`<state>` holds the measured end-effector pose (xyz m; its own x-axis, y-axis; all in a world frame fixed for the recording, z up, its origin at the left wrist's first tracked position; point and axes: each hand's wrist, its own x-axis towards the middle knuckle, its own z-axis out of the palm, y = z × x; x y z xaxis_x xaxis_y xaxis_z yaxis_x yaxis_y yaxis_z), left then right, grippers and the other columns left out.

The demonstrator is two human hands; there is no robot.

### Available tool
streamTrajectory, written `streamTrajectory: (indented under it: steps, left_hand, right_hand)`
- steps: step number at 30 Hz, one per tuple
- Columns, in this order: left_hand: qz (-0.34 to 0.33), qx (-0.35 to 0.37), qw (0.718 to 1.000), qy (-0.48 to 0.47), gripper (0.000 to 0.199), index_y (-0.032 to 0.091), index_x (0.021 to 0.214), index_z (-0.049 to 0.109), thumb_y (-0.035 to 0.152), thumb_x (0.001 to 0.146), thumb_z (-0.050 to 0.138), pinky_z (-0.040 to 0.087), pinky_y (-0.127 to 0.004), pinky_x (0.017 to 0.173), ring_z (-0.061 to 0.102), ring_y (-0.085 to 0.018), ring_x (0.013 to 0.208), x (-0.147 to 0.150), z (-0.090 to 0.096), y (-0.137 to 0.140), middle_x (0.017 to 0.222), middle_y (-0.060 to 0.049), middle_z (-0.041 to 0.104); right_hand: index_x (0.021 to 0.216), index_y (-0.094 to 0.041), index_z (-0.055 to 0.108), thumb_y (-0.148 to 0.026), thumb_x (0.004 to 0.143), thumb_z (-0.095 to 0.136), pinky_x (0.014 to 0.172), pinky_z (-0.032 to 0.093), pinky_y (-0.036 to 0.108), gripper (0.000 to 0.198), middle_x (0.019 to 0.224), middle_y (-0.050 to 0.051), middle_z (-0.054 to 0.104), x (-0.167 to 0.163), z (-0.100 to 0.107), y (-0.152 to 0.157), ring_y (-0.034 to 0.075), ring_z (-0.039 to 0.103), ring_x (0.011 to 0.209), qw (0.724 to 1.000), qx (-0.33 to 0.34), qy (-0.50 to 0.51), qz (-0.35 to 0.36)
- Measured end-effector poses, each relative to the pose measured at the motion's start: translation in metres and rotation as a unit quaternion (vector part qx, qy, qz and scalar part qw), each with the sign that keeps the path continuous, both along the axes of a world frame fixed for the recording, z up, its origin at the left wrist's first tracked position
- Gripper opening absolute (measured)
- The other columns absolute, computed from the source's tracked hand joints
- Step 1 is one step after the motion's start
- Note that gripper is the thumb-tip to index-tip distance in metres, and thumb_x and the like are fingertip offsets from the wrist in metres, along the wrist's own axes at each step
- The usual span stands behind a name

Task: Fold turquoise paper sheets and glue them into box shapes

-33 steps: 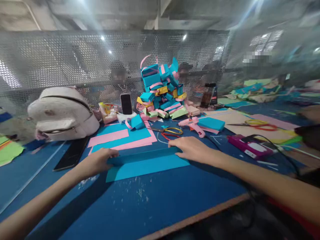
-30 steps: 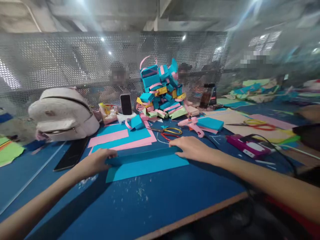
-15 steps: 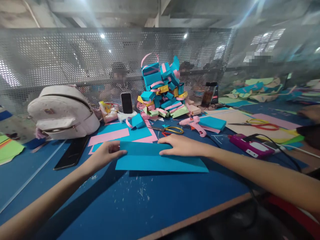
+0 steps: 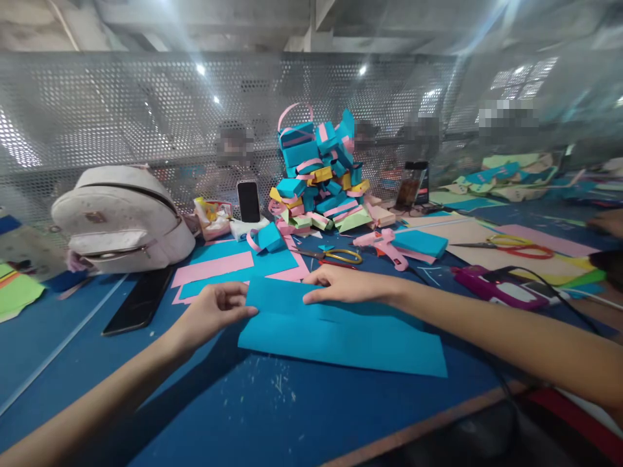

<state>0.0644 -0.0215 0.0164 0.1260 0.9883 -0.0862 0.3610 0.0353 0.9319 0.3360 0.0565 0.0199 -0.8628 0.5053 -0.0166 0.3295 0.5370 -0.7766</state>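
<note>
Head view, looking forward and down over a blue table (image 4: 302, 415).

Teal sheet (image 4: 341, 331) flat on the table just in front of the body, its far strip folded toward the near side, so the fold edge runs between the two hands; likely held at both ends to keep the crease straight. Left hand (image 4: 214, 311) pinching the sheet's left corner, thumb on top and fingers curled under the edge, wrist low, forearm coming in from the lower left. Right hand (image 4: 341, 285) lying palm-down along the far edge of the fold, fingers (image 4: 316, 295) stretched leftward and pressing flat, forearm crossing the sheet's right end from the lower right. Hands apart, each on its own end of the fold, neither closed into a fist.

Just beyond the sheet, pink and teal paper (image 4: 233, 269) stacked flat, within easy reach. Scissors (image 4: 335, 256) and a pink glue gun (image 4: 384, 246) near the right hand, set to the working side. Behind them, a heap of small teal, pink and yellow boxes (image 4: 316, 175) piled against a mesh screen (image 4: 121, 117). Phone (image 4: 248, 201) propped upright beside the heap, facing the seat. White bag (image 4: 121, 220) at far left, a second, dark phone (image 4: 139, 301) flat beside it. More paper and another pair of scissors (image 4: 516, 246) well off to the right.
</note>
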Motion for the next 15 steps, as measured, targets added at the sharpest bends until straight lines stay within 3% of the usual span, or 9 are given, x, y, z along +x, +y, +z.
streamTrajectory:
  steps: [3,8,15]
  left_hand:
    - [-0.022,-0.013,1.0,-0.003,0.033,0.016,0.084,0.063,0.039,0.066,0.08,0.036,-0.021,0.057,0.047,-0.008,0.055,-0.002,-0.001,-0.002,0.058,0.006,0.056]
    - [0.014,-0.036,0.999,-0.013,0.038,0.016,0.087,0.07,0.038,0.058,0.082,0.043,-0.024,0.063,0.056,-0.012,0.059,-0.001,0.002,-0.005,0.061,0.002,0.066]
    - [0.066,-0.022,0.997,-0.029,0.048,0.016,0.092,0.069,0.035,0.052,0.085,0.047,-0.026,0.064,0.061,-0.014,0.061,0.003,0.006,-0.004,0.063,0.003,0.068]
  right_hand:
    - [0.062,-0.02,0.028,-0.046,0.089,0.057,0.052,0.016,0.026,0.047,0.064,-0.007,0.022,0.002,-0.005,0.002,0.008,0.023,0.056,1.0,0.002,0.005,0.01]
    - [0.063,-0.02,0.029,-0.045,0.089,0.056,0.051,0.017,0.026,0.045,0.063,-0.007,0.024,0.004,-0.008,0.002,0.008,0.023,0.056,1.0,0.007,-0.001,0.007]
    - [0.063,-0.02,0.03,-0.04,0.089,0.054,0.052,0.018,0.026,0.041,0.064,-0.006,0.027,0.002,0.01,-0.015,0.009,0.026,0.058,0.998,0.053,-0.024,-0.038]
